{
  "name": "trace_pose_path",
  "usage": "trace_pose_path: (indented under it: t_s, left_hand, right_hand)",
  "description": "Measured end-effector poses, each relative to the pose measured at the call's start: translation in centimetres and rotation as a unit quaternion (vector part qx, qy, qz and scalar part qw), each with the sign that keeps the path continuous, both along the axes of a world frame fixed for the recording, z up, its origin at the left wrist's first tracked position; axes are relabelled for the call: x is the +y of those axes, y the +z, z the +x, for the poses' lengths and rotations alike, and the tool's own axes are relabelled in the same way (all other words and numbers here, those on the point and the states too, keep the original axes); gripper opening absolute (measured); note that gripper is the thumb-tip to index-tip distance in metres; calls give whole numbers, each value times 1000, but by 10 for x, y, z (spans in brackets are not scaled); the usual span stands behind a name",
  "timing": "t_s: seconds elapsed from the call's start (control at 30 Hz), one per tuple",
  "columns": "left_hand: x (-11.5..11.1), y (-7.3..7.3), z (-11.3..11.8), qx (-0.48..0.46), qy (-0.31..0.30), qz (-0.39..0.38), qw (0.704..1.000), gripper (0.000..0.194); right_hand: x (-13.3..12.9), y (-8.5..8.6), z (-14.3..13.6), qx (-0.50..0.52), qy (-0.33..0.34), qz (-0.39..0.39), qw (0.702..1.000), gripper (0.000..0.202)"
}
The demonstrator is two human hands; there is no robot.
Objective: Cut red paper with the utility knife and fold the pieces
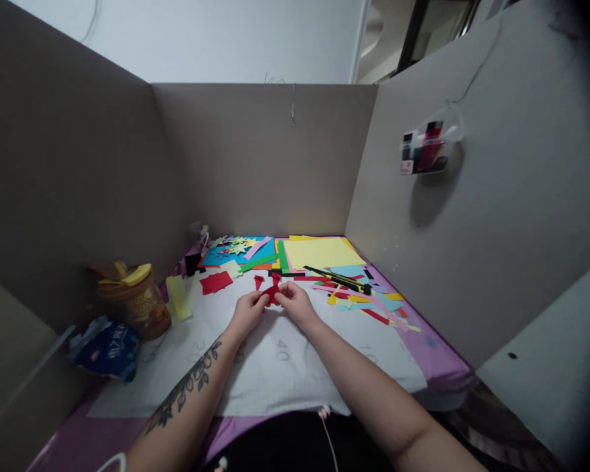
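Between my two hands is a small red paper cutout (272, 295), held up over the white sheet (295, 354). My left hand (250, 308) pinches its left side, and my right hand (294, 301) pinches its right side. The fingertips hide part of its outline. Just behind it lies a narrow red paper scrap (258, 281). Left of my left hand rests a red paper piece (216, 282). A yellow and black utility knife (341, 280) lies beyond my right hand, on top of paper strips.
Coloured paper strips (383, 305) spread on the right. Yellow sheets (322, 254) lie at the back, beside a blue sheet (216, 255) bearing star cutouts (238, 246). A lidded brown jar (140, 305) and a blue packet (107, 347) stand left. Grey panels (270, 157) enclose the table.
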State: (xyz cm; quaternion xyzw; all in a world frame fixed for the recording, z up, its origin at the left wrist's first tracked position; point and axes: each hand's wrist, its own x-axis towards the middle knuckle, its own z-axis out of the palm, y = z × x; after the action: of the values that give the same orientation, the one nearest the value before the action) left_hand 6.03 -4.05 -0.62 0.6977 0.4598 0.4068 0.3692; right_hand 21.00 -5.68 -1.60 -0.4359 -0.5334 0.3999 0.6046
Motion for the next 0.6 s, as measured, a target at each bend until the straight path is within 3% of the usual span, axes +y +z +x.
trace_pose_path:
  t_s: [0.27,0.43,0.6]
  left_hand:
    - [6,-5,-3,-4,29,-16,999,38]
    - [5,-3,-3,-16,9,-15,1000,29]
    - [1,-2,1,-36,-21,3,999,15]
  right_hand:
    - [6,-7,2,54,24,-51,997,23]
    - [8,-7,4,80,31,-70,994,28]
    - [6,-3,5,86,39,-68,993,19]
